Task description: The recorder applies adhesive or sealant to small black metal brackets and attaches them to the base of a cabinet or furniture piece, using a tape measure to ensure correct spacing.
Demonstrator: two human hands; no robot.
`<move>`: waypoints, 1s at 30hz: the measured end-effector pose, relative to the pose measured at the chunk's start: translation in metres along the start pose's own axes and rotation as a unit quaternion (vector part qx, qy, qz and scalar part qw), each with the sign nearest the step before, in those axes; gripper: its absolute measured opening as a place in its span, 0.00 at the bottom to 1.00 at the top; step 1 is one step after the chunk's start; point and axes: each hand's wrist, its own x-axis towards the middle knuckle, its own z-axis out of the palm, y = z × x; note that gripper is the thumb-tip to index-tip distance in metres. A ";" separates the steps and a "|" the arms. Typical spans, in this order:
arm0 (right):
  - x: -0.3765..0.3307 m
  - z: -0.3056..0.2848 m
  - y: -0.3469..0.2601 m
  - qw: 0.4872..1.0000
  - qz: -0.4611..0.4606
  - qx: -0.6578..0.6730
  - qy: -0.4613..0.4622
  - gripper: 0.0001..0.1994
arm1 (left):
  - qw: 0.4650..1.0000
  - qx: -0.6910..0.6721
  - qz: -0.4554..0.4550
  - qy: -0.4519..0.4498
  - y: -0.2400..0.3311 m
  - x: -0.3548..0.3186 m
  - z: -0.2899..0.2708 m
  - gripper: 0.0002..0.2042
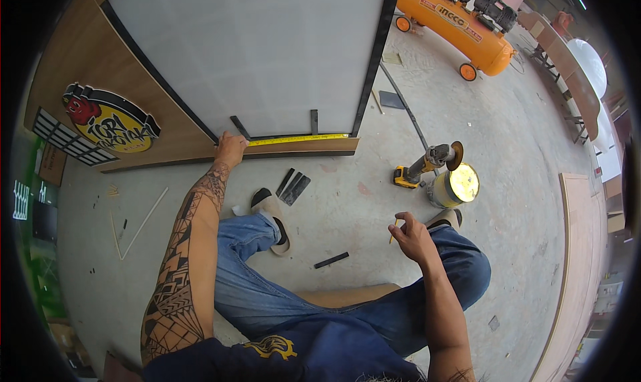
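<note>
My left hand (230,149) is closed at the lower left corner of the white panel (254,55), gripping a tape measure. Its yellow blade (297,140) stretches right along the panel's bottom edge, almost to the far corner; the case is hidden. Two short black strips, one tilted (238,126) and one upright (314,121), stand against the panel just above the blade. Over my right knee, my right hand (412,238) pinches a thin yellow pencil (392,234), away from the panel. Black strips (294,189) lie on the floor by my left shoe, and another strip (332,260) lies between my legs.
An angle grinder (427,165) rests against a paint can (457,185) near my right foot. Behind them stands an orange air compressor (454,25). Thin sticks (143,222) lie on the left floor. A long wooden board (567,268) lies at right.
</note>
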 end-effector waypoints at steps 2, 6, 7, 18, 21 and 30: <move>0.002 0.002 -0.002 1.000 -0.008 0.005 -0.001 0.24 | 1.000 -0.009 -0.014 0.000 -0.004 0.001 0.007 0.14; 0.005 0.002 -0.005 1.000 -0.004 -0.007 -0.011 0.24 | 1.000 -0.012 -0.013 0.015 -0.004 0.003 0.021 0.15; 0.005 0.002 -0.005 1.000 -0.005 -0.012 -0.010 0.23 | 1.000 -0.002 -0.015 0.022 -0.001 0.003 0.023 0.15; 0.009 0.008 0.001 1.000 -0.030 -0.008 -0.001 0.23 | 0.998 0.003 -0.035 0.059 0.017 0.003 0.019 0.14; 0.008 0.007 -0.001 1.000 -0.021 -0.005 -0.007 0.24 | 0.997 0.016 -0.036 0.070 0.021 0.003 0.021 0.14; 0.009 0.007 0.000 0.999 -0.033 0.000 -0.004 0.23 | 0.995 0.033 -0.046 0.084 0.025 0.005 0.026 0.14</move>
